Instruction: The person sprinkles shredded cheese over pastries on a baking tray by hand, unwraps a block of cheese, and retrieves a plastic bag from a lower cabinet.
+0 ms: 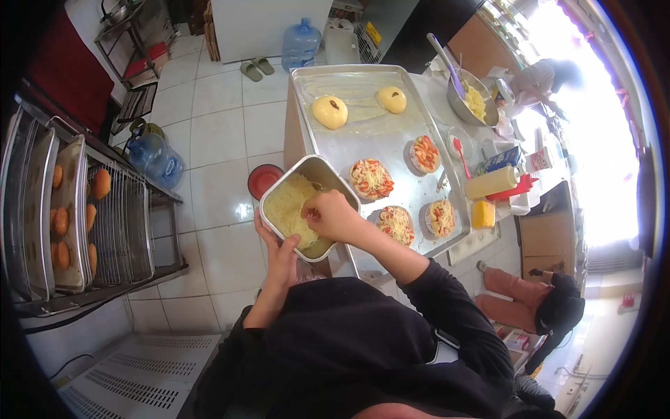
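My left hand (281,257) grips the near-left side of a square metal container (331,176), thumb over the rim. Pale shredded cheese (287,201) lies inside it. My right hand (333,215) reaches into the container, its fingers pinched together at the cheese. Just right of it, a large metal baking tray (335,148) carries several small topped pizzas, among them one nearest my hand (371,179) and another by the tray's near side (440,218). Two smooth glazed dough rounds (329,112) sit at the tray's far end.
Right of the tray stand a metal bowl with yellow chunks (475,105), a squeeze bottle (492,183) and a yellow block (483,214). A rack with baked buns (61,221) is at left. Water jugs (155,158) stand on the floor. Another person (530,300) is at right.
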The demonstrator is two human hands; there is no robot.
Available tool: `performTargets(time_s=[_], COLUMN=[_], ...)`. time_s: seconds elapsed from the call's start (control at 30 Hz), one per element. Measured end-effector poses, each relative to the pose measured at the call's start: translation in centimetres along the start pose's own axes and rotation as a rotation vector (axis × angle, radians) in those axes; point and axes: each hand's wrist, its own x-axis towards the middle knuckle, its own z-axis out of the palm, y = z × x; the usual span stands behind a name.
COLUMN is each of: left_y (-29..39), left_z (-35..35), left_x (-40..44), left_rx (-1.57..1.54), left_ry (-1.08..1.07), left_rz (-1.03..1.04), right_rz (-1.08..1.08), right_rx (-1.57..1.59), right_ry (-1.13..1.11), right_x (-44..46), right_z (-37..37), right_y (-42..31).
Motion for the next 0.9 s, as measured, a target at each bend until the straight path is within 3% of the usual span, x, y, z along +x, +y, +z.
performTargets(time_s=[0.17, 0.27, 0.4, 0.53, 0.67, 0.8, 0.9], left_y=[-0.4, -0.8, -0.5, -0.4, -0.7, -0.1, 0.5], left_z=[0.2, 0.2, 0.6, 0.6, -0.3, 0.2, 0.5], left_x=[0.4, 0.4, 0.2, 0.1, 0.7, 0.6, 0.6], left_rx=[0.045, 0.206, 0.101, 0.074, 0.091, 0.063, 0.051], left_ry=[-0.033, -0.094, -0.068, -0.023, -0.010, 0.017, 0.032], left_rz=[0.036, 0.069, 0.041, 0.051, 0.049, 0.035, 0.023], right_rz=[-0.156, 0.028, -0.056, 0.046, 0.167, 0.193, 0.339], right_rx=[-0.171, -0.214, -0.132, 0.118, 0.431, 0.663, 0.646], right_ry=[0.095, -0.071, 0.003, 0.064, -0.033, 0.068, 0.221], right_x=[-0.6, -0.4, 0.1, -0.3, -1.1, -2.5, -3.4], right_z=[0.4, 1.5, 0.2, -2.7, -5.3, -9.1, -11.1], right_y=[0.6, 1.5, 2.5, 0.8, 0.8, 2.3, 6.7])
